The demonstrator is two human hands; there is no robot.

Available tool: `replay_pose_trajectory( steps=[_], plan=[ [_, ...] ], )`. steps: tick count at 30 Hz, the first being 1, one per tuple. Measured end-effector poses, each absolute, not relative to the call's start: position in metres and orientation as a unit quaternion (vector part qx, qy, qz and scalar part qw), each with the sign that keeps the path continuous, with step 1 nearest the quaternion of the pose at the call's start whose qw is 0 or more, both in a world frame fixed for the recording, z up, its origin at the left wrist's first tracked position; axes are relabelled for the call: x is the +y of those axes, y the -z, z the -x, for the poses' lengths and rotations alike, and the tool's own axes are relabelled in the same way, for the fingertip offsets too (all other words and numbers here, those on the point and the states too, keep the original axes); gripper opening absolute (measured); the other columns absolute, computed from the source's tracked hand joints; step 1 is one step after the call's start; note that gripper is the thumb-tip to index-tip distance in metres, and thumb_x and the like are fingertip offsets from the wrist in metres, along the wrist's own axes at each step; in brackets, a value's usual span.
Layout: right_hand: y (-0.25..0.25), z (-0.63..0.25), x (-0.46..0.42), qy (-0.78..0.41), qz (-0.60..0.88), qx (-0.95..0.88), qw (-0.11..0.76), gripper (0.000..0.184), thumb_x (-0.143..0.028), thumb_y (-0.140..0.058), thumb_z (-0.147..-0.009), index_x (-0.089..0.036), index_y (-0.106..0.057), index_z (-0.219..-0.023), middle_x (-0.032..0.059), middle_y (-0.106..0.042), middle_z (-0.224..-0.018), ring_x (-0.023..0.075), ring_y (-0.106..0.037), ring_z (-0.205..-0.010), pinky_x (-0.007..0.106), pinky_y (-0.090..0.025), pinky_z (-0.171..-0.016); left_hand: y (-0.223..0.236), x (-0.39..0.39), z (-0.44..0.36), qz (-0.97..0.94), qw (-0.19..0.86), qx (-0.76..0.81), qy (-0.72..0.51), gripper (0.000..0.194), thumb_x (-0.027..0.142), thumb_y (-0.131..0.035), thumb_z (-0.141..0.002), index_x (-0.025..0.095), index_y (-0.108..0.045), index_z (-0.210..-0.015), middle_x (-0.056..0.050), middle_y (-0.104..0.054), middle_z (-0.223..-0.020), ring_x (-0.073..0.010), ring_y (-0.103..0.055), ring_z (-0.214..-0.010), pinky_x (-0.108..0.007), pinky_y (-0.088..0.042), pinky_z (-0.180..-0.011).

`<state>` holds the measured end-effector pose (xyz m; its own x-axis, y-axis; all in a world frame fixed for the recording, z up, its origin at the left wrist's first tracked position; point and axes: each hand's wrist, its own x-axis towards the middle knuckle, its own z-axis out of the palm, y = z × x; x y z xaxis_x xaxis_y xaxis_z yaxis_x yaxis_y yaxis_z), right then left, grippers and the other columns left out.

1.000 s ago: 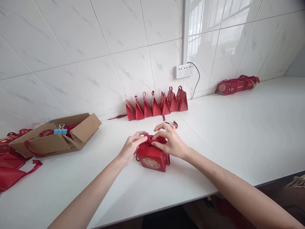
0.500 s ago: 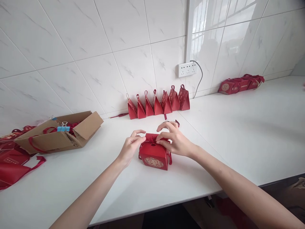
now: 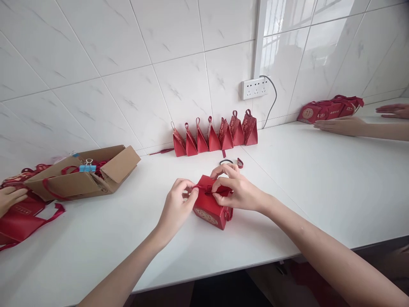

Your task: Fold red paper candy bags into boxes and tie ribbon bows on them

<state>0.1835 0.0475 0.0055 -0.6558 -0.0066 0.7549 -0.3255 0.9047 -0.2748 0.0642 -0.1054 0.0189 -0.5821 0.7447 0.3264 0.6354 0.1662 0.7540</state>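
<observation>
A small red gift box (image 3: 211, 209) with a gold emblem on its front stands on the white table, turned at an angle. My left hand (image 3: 179, 204) pinches the end of a red ribbon (image 3: 201, 186) at the box's top left. Above the top, my right hand (image 3: 238, 189) has thumb and finger pinched on the same ribbon, close to the hole in the lid. Its fingers partly cover the ribbon and the lid. Red twisted cord (image 3: 228, 214) hangs at the box's right side.
Several red triangular boxes (image 3: 214, 138) line the wall. A cardboard box (image 3: 124, 170) and red bags (image 3: 24, 211) are left, with another person's hand (image 3: 9, 198) on the bags. Another person's hands (image 3: 340, 126) are near red boxes (image 3: 330, 110) at right.
The gift box has turned, its front now facing more to the left. My left hand has drawn the ribbon end out leftward. Other people's hands have appeared at both sides.
</observation>
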Motion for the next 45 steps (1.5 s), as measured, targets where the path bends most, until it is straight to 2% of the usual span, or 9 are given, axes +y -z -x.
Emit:
replay_pose_trajectory(
  steps=[4, 8, 12, 15, 20, 28, 33, 38, 45],
  plan=[
    [-0.007, -0.184, 0.047, -0.238, -0.123, -0.883, 0.386, 0.011, -0.008, -0.054, -0.072, -0.018, -0.059, -0.073, 0.0072, -0.049, -0.095, 0.0198, -0.051, -0.094, 0.04, -0.037, -0.085, -0.012, -0.104, -0.062, -0.425, 0.094, 0.758, -0.486, 0.014, 0.031, -0.048, -0.081, 0.02, -0.055, -0.076, -0.002, -0.056, -0.087, -0.0155, -0.056, -0.084, -0.026, -0.049, -0.072],
    [-0.007, -0.185, 0.047, -0.315, -0.146, -0.864, 0.365, 0.012, -0.006, -0.056, -0.069, -0.018, -0.057, -0.07, 0.0062, -0.047, -0.094, 0.0191, -0.051, -0.095, 0.038, -0.042, -0.085, -0.003, -0.105, -0.059, -0.419, 0.073, 0.749, -0.508, 0.014, 0.031, -0.048, -0.081, 0.019, -0.054, -0.078, -0.003, -0.057, -0.089, -0.0163, -0.057, -0.085, -0.028, -0.046, -0.076],
    [-0.009, -0.188, 0.044, -0.365, -0.151, -0.849, 0.35, 0.013, -0.005, -0.057, -0.067, -0.018, -0.058, -0.069, 0.0059, -0.047, -0.096, 0.0175, -0.052, -0.093, 0.036, -0.045, -0.085, -0.002, -0.105, -0.062, -0.393, 0.108, 0.745, -0.528, 0.013, 0.032, -0.05, -0.081, 0.02, -0.053, -0.08, -0.002, -0.058, -0.087, -0.0155, -0.057, -0.08, -0.026, -0.045, -0.071],
    [-0.01, -0.189, 0.04, -0.352, -0.138, -0.865, 0.329, 0.011, -0.008, -0.058, -0.071, -0.018, -0.06, -0.072, 0.0067, -0.049, -0.097, 0.0186, -0.052, -0.096, 0.039, -0.043, -0.089, -0.004, -0.103, -0.067, -0.387, 0.143, 0.737, -0.536, 0.014, 0.033, -0.049, -0.082, 0.02, -0.053, -0.08, -0.001, -0.059, -0.084, -0.0152, -0.056, -0.078, -0.025, -0.043, -0.068],
    [-0.01, -0.19, 0.032, -0.32, -0.14, -0.88, 0.321, 0.008, -0.01, -0.06, -0.073, -0.017, -0.063, -0.072, 0.0077, -0.051, -0.098, 0.0189, -0.052, -0.098, 0.039, -0.04, -0.092, -0.003, -0.099, -0.073, -0.382, 0.149, 0.722, -0.558, 0.018, 0.037, -0.049, -0.084, 0.02, -0.055, -0.082, -0.001, -0.06, -0.085, -0.0142, -0.055, -0.082, -0.024, -0.042, -0.073],
    [-0.011, -0.191, 0.032, -0.351, -0.151, -0.872, 0.305, 0.011, -0.007, -0.061, -0.071, -0.019, -0.064, -0.071, 0.0064, -0.053, -0.097, 0.0185, -0.052, -0.099, 0.04, -0.038, -0.094, 0.006, -0.089, -0.077, -0.289, 0.234, 0.637, -0.675, 0.019, 0.035, -0.049, -0.083, 0.018, -0.052, -0.074, 0.002, -0.053, -0.076, -0.0108, -0.049, -0.072, -0.021, -0.04, -0.065],
    [-0.011, -0.19, 0.031, -0.39, -0.149, -0.859, 0.297, 0.014, -0.005, -0.061, -0.068, -0.019, -0.064, -0.068, 0.0051, -0.052, -0.093, 0.0171, -0.054, -0.092, 0.038, -0.043, -0.09, 0.01, -0.086, -0.079, -0.279, 0.22, 0.636, -0.685, 0.019, 0.036, -0.051, -0.082, 0.018, -0.049, -0.073, 0.002, -0.05, -0.072, -0.0101, -0.047, -0.067, -0.021, -0.04, -0.062],
    [-0.01, -0.191, 0.032, -0.41, -0.142, -0.85, 0.299, 0.013, -0.005, -0.061, -0.067, -0.018, -0.064, -0.066, 0.0037, -0.05, -0.089, 0.0152, -0.055, -0.084, 0.035, -0.046, -0.086, 0.013, -0.085, -0.076, -0.272, 0.199, 0.651, -0.68, 0.021, 0.04, -0.051, -0.082, 0.019, -0.05, -0.082, 0.001, -0.053, -0.079, -0.0116, -0.05, -0.072, -0.022, -0.042, -0.065],
    [-0.01, -0.191, 0.032, -0.44, -0.124, -0.836, 0.304, 0.015, -0.003, -0.06, -0.063, -0.018, -0.063, -0.062, 0.0013, -0.047, -0.08, 0.0123, -0.051, -0.072, 0.028, -0.048, -0.07, 0.015, -0.08, -0.07, -0.263, 0.201, 0.657, -0.677, 0.024, 0.043, -0.052, -0.08, 0.019, -0.05, -0.08, 0.002, -0.052, -0.074, -0.011, -0.049, -0.066, -0.023, -0.041, -0.061]
  ],
)
